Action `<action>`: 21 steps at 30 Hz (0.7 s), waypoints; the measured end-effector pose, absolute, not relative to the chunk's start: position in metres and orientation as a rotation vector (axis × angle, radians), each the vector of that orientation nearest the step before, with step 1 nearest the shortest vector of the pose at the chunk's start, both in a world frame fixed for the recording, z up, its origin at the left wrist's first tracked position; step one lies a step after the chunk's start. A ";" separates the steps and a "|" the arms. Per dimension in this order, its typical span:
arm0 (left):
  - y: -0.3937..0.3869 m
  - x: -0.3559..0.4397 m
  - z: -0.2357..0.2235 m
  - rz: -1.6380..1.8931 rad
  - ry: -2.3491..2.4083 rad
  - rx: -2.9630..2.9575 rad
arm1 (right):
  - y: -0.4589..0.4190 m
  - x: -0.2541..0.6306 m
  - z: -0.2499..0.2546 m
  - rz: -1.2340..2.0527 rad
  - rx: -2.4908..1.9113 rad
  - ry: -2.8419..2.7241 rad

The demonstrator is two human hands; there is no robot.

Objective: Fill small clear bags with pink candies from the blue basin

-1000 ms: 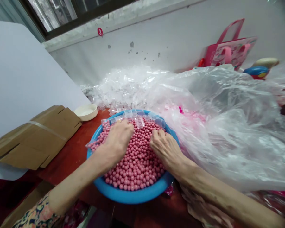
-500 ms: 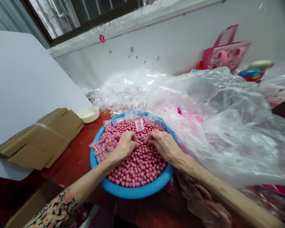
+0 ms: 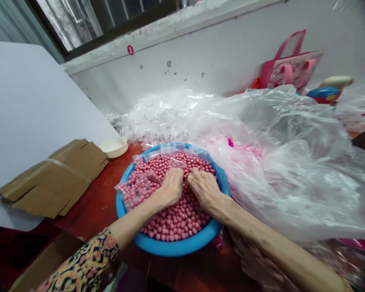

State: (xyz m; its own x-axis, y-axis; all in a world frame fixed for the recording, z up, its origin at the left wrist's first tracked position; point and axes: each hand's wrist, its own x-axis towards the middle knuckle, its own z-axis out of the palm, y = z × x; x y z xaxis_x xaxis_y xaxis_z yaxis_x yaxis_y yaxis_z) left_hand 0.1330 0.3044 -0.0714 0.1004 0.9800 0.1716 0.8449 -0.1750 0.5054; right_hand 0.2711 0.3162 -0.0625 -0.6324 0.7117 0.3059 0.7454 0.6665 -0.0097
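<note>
A blue basin (image 3: 176, 248) full of round pink beads (image 3: 173, 227) stands in front of me. Over the middle of the beads my left hand (image 3: 172, 184) is closed, its fingertips curled down and hidden. My right hand (image 3: 203, 186) is closed just beside it, thumb and fingers pressed together. Whatever they grip is too small or too covered to make out. A small clear plastic pouch (image 3: 177, 163) lies right beyond my left hand. Bead-filled clear bags (image 3: 136, 187) rest at the basin's left side, and other clear pouches (image 3: 169, 147) line its far rim.
Flattened brown cardboard (image 3: 54, 178) and a shallow white dish (image 3: 114, 147) are at left on the red table (image 3: 97, 211). Clear plastic pieces (image 3: 158, 115) heap up behind the basin. Large plastic sheeting (image 3: 286, 170) fills the right. A pink bag (image 3: 292, 69) stands by the wall.
My left hand has moved right and turned, closing in toward my right hand. The right hand has curled its fingers more. The clear pouch beyond them now lies at a different tilt.
</note>
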 end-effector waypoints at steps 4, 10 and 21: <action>0.312 0.128 -0.067 0.757 1.784 1.852 | 0.322 0.282 -0.056 -0.024 -1.246 -2.546; 0.292 0.130 -0.049 0.966 1.526 1.360 | 0.320 0.283 -0.045 0.193 -1.261 -2.277; 0.267 0.132 -0.034 1.294 1.230 0.935 | 0.302 0.295 -0.039 0.579 -1.056 -1.969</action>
State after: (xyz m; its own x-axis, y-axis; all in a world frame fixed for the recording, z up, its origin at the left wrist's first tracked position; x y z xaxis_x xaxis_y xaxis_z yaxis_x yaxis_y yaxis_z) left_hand 0.1322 0.2670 -0.0337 -0.1225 0.9846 -0.1248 -0.1742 0.1025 0.9794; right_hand 0.2950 0.3024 -0.0388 -0.3225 0.8386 0.4391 0.4674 0.5445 -0.6965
